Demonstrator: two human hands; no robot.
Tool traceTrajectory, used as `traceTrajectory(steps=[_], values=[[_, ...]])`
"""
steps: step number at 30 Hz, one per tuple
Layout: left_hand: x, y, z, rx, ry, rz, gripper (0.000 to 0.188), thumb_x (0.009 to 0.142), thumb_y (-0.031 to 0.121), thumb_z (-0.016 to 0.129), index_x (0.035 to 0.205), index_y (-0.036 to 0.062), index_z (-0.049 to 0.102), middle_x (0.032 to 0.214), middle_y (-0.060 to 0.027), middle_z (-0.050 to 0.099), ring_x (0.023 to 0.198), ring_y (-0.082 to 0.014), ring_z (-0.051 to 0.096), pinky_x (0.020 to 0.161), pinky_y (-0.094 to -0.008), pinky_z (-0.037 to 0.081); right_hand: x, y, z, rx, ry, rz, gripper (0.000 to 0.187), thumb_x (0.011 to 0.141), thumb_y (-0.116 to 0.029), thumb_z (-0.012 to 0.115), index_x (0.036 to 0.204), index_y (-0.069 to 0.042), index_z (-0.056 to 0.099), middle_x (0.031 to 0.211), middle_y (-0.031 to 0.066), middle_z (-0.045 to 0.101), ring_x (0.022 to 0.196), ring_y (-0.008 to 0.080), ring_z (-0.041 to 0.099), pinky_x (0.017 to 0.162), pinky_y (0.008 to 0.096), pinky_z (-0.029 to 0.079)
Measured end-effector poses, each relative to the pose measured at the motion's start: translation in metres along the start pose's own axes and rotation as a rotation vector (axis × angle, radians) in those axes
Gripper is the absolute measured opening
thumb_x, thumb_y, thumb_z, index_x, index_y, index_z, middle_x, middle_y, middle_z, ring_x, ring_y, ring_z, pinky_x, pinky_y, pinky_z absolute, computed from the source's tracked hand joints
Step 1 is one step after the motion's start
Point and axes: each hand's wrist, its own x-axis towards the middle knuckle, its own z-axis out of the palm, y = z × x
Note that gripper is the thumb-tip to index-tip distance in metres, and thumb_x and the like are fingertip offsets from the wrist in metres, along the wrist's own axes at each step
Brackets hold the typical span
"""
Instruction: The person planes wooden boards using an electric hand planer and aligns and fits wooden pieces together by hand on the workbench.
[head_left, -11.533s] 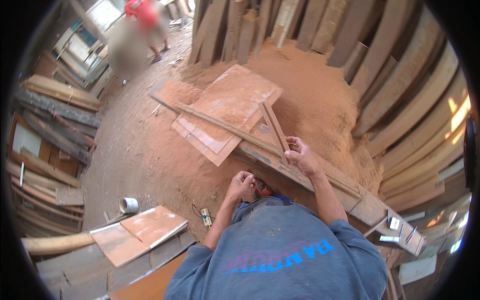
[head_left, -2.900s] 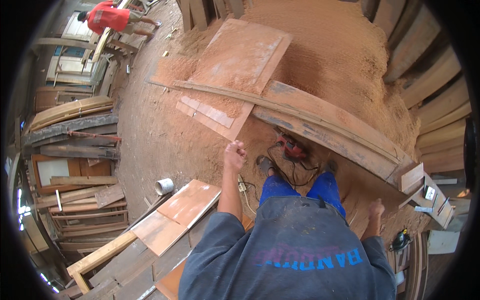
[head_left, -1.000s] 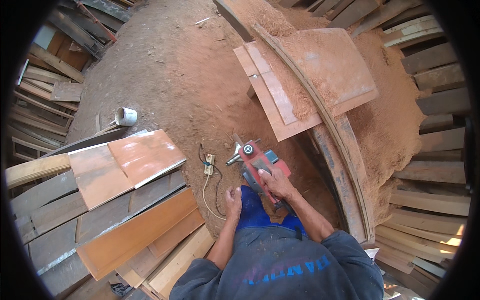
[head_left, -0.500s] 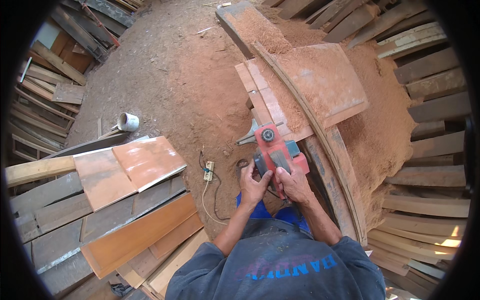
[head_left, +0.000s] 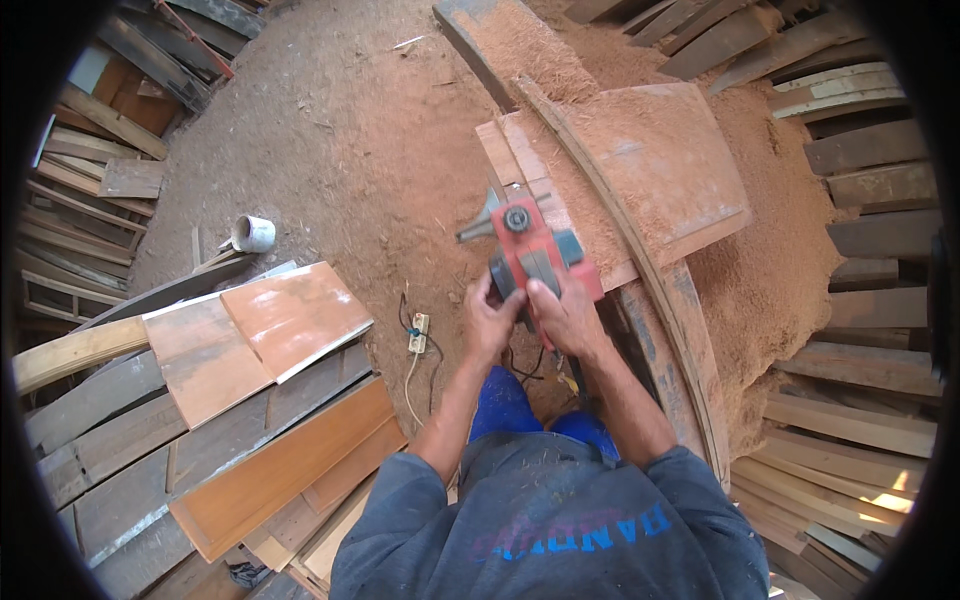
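Note:
A red electric hand planer with a black front knob and a metal side fence sits at the near left edge of some pinkish wooden boards. Around its rear handle my right hand is closed. My left hand grips the dark left side of its body. A long narrow wooden strip lies over the boards, right of the planer. Beyond it is a wide panel strewn with shavings. The planer's underside is hidden.
A thick dusty beam runs beneath the boards. Shavings pile up on the right, beside stacked planks. On the ground at left are a power strip with cords, a white bucket and laid-out boards.
Both hands and the planer have moved forward and slightly left along the board edge. My grip looks the same.

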Motion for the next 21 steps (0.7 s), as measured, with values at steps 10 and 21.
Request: traceTrajectory(steps=[10, 21], values=[[0.150, 0.045, -0.035, 0.039, -0.044, 0.063, 0.037, 0.094, 0.024, 0.075, 0.119, -0.0008, 0.067, 0.096, -0.0053, 0.075, 0.081, -0.0122, 0.068, 0.071, -0.0292, 0.056, 0.139, -0.066, 0.013, -0.004, 0.027, -0.141, 0.048, 0.102, -0.043, 0.052, 0.089, 0.002, 0.064, 0.069, 0.0086, 0.064, 0.063, 0.0180, 0.063, 0.059, 0.0366, 0.050], [0.036, 0.038, -0.008, 0.055, -0.079, 0.077, 0.034, 0.095, 0.016, 0.071, 0.125, -0.0002, 0.065, 0.100, -0.0060, 0.074, 0.087, -0.0124, 0.068, 0.077, -0.0287, 0.056, 0.042, -0.020, 0.002, -0.003, 0.030, -0.038, 0.055, 0.098, -0.048, 0.056, 0.096, 0.006, 0.065, 0.076, 0.0176, 0.067, 0.076, 0.0272, 0.068, 0.071, 0.0416, 0.052]])
